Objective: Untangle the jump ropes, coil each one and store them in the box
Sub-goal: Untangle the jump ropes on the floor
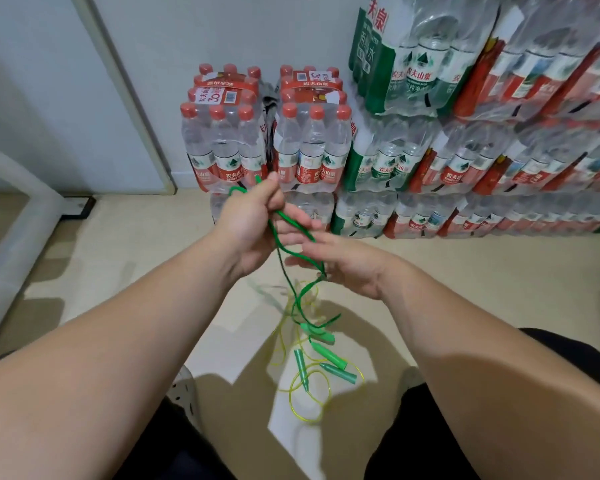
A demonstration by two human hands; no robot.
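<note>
- stacks of shrink-wrapped water bottles (465, 157) along the wall; no box is in view.
- floor (118, 271), where the loose ends of both ropes lie between the person's knees.
- left hand (253, 216), raised, fingers clenched round a bight of the green rope (297, 299).
- right hand (347, 268), lower, fingers straight and released; the green rope drapes across its palm and hangs to the floor.
- yellow rope (309, 403), looped on the floor and crossing the green one near the green handles (329, 355).
- step judged: untangling, early; nothing is coiled yet.
- next move calls for drawing the green strand up and clear of the yellow loops, feeding it hand over hand so that the handles do not snag.
</note>
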